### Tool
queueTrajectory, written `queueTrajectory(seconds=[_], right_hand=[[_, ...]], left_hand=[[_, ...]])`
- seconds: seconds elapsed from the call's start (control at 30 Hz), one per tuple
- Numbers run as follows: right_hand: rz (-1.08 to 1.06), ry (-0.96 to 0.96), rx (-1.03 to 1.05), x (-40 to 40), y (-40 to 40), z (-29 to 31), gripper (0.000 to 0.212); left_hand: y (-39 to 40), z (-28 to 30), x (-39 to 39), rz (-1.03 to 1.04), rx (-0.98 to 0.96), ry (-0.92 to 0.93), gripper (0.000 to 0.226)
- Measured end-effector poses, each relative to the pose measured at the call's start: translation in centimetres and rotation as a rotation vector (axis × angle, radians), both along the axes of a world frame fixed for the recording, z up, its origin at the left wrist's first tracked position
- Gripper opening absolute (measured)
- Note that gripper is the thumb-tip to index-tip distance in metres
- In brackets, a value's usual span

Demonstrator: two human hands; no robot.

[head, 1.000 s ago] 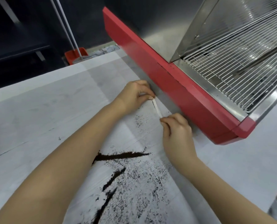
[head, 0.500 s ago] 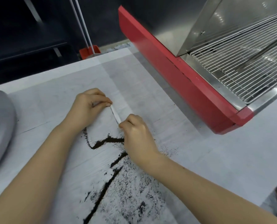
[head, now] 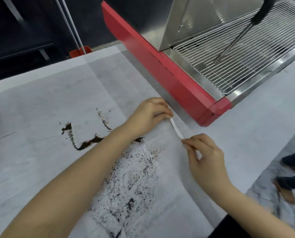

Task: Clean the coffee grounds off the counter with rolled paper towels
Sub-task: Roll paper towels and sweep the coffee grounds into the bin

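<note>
The rolled paper towel [head: 176, 130] was a thin white stick, lying slantwise right of frame centre on the pale desk [head: 40, 103], close below the red machine's corner. Dark coffee grounds [head: 134, 177] lay scattered across the lower middle, with denser streaks [head: 84, 145] toward the centre left.

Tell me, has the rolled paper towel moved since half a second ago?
Yes. The rolled paper towel, held by both hands, moved away from the grounds toward the red machine base, now near its corner.
</note>
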State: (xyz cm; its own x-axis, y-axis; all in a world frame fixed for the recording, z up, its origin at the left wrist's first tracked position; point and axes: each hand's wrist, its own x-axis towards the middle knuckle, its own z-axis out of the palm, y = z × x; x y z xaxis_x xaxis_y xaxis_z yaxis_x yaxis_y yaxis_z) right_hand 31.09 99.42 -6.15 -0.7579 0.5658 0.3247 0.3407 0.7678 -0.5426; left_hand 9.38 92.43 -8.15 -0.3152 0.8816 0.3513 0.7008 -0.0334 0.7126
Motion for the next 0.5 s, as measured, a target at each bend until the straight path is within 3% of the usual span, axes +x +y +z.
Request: queueTrajectory(seconds=[0.27, 0.5], right_hand=[[-0.085, -0.072, 0.022, -0.4, 1.9, -1.9, 0.015], [0.144, -0.151, 0.061, -6.2, -2.0, -1.8, 0.023]], left_hand=[[2.4, -0.3, -0.1, -0.036, -0.040, 0.093, 0.013], [-2.2, 0.0, -3.8, 0.072, -0.088, 0.156, 0.009]])
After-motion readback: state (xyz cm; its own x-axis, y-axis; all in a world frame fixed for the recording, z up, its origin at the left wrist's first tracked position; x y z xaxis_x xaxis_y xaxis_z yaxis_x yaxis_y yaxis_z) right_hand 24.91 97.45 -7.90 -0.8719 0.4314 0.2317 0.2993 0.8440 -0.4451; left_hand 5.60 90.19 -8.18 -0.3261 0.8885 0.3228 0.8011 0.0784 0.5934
